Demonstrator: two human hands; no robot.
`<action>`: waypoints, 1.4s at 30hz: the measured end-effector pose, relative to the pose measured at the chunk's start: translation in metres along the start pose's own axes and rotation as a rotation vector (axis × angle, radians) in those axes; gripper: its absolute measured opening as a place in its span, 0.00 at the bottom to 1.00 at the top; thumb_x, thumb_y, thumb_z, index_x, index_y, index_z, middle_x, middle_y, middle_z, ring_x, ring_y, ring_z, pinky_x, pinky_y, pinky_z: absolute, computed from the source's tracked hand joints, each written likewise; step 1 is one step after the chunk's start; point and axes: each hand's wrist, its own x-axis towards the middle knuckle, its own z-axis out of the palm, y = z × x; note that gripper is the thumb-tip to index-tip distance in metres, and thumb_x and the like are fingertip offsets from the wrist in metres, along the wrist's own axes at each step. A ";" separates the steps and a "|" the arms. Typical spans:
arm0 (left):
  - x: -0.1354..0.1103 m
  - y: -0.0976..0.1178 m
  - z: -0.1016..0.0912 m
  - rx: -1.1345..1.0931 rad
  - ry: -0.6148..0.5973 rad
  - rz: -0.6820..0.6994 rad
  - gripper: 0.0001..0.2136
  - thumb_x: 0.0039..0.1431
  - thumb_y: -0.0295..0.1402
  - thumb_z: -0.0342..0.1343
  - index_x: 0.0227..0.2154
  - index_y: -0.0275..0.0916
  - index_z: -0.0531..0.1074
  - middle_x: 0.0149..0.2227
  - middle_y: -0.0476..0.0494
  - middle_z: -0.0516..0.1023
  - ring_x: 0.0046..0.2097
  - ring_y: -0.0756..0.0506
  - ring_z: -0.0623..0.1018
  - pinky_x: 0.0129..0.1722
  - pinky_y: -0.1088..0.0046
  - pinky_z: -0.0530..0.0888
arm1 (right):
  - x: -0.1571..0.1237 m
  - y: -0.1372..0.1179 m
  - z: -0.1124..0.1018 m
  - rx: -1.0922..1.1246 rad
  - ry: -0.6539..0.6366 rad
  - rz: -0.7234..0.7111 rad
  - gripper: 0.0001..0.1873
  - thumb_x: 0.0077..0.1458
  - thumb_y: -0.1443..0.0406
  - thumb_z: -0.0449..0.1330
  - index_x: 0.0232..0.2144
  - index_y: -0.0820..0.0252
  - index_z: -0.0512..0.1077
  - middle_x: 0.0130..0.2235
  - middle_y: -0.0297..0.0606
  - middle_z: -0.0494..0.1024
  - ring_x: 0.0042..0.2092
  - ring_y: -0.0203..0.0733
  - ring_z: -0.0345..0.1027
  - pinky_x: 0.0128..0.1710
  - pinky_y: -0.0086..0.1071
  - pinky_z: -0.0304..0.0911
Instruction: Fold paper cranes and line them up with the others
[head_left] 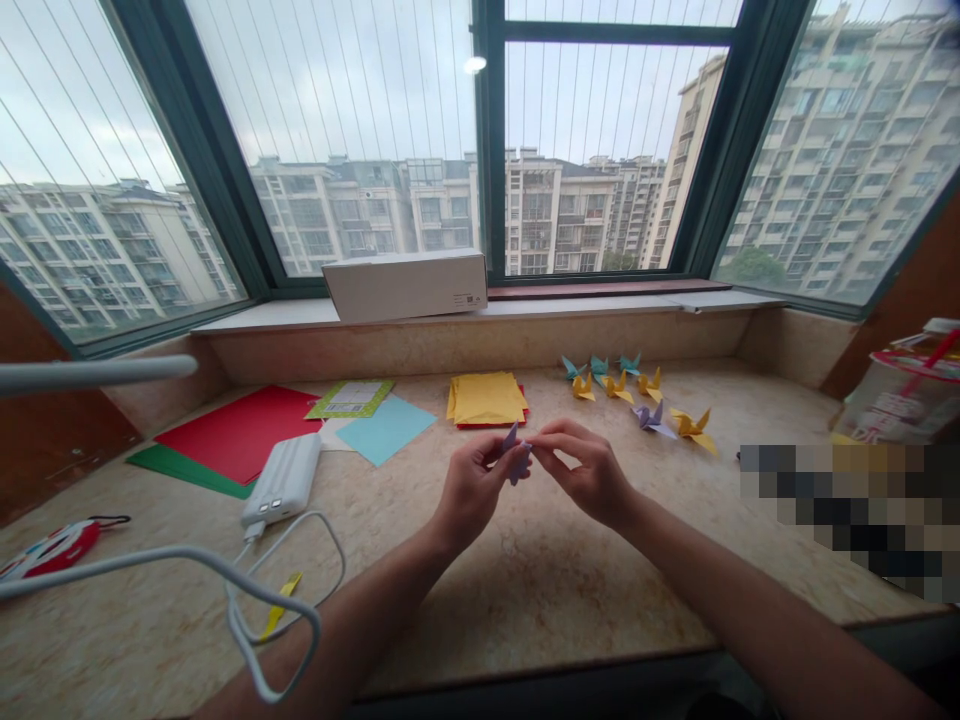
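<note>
Above the middle of the stone counter, my left hand (pixel 478 482) pinches a small folded purple paper piece (pixel 512 440), which looks like a partly shaped origami crane. The thumb and index finger of my right hand (pixel 586 465) meet at the right tip of that same paper, pressed together. The fingers cover much of the paper. To the right stand finished paper cranes: several teal and yellow ones, including a yellow crane (pixel 694 428), and a purple crane (pixel 652 418) beside it. Just beyond my hands lies a stack of yellow paper squares (pixel 487 398) with red showing underneath.
On the left are red paper (pixel 232 430), green paper (pixel 191 470), light blue paper (pixel 386 428) and a white power bank (pixel 283 478) with a looping cable (pixel 217 562). A white box (pixel 409 285) rests on the window sill. At the right stands a clear plastic cup (pixel 904 395).
</note>
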 end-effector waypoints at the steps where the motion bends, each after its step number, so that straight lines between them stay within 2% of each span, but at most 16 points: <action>1: 0.000 0.000 0.000 0.002 0.010 0.011 0.14 0.55 0.41 0.63 0.34 0.33 0.77 0.28 0.43 0.80 0.30 0.47 0.79 0.31 0.72 0.76 | 0.000 -0.001 0.001 0.027 -0.002 0.015 0.09 0.60 0.66 0.59 0.42 0.54 0.78 0.37 0.40 0.78 0.39 0.42 0.73 0.39 0.36 0.69; 7: 0.001 0.002 0.000 -0.030 -0.012 -0.022 0.15 0.55 0.42 0.63 0.35 0.33 0.76 0.31 0.42 0.81 0.32 0.46 0.80 0.35 0.69 0.79 | 0.000 -0.004 0.003 0.124 0.009 0.138 0.08 0.60 0.64 0.60 0.39 0.55 0.79 0.37 0.40 0.79 0.39 0.42 0.74 0.40 0.36 0.70; 12: 0.000 0.001 0.001 -0.049 -0.005 -0.070 0.16 0.54 0.43 0.63 0.34 0.32 0.76 0.29 0.44 0.79 0.31 0.46 0.80 0.34 0.68 0.79 | 0.000 -0.002 0.006 0.178 0.004 0.139 0.07 0.59 0.62 0.61 0.38 0.54 0.79 0.37 0.39 0.80 0.39 0.42 0.74 0.39 0.36 0.71; 22: -0.001 0.004 0.002 -0.039 0.028 0.008 0.11 0.56 0.39 0.63 0.32 0.34 0.76 0.27 0.48 0.76 0.28 0.50 0.77 0.30 0.74 0.77 | 0.001 -0.006 0.007 0.198 0.030 0.150 0.08 0.59 0.63 0.62 0.41 0.53 0.79 0.38 0.38 0.80 0.40 0.42 0.74 0.41 0.36 0.71; 27: -0.001 0.007 0.002 -0.032 0.040 -0.001 0.12 0.56 0.40 0.62 0.32 0.34 0.76 0.28 0.47 0.77 0.28 0.50 0.77 0.30 0.73 0.76 | 0.002 -0.008 0.004 0.173 0.020 0.166 0.10 0.58 0.63 0.62 0.43 0.54 0.77 0.37 0.38 0.79 0.38 0.41 0.73 0.39 0.36 0.70; 31: -0.001 0.008 0.001 -0.023 0.072 -0.026 0.13 0.56 0.41 0.62 0.32 0.34 0.74 0.26 0.47 0.77 0.27 0.50 0.77 0.29 0.74 0.75 | 0.003 -0.006 0.001 0.109 0.056 0.193 0.07 0.56 0.64 0.63 0.39 0.57 0.76 0.34 0.37 0.79 0.34 0.40 0.72 0.37 0.35 0.67; 36: 0.000 0.005 0.001 -0.020 0.049 -0.015 0.13 0.57 0.41 0.61 0.32 0.34 0.74 0.26 0.48 0.77 0.26 0.51 0.75 0.28 0.75 0.74 | 0.002 -0.004 0.001 0.082 0.029 0.183 0.06 0.56 0.64 0.63 0.37 0.58 0.76 0.33 0.37 0.79 0.34 0.40 0.72 0.37 0.35 0.66; 42: -0.001 0.004 0.000 0.041 0.028 0.072 0.10 0.58 0.38 0.60 0.31 0.35 0.74 0.27 0.49 0.75 0.27 0.52 0.73 0.28 0.77 0.72 | 0.001 -0.004 0.004 0.101 -0.011 0.213 0.06 0.58 0.63 0.61 0.35 0.58 0.76 0.31 0.36 0.79 0.34 0.39 0.71 0.36 0.34 0.65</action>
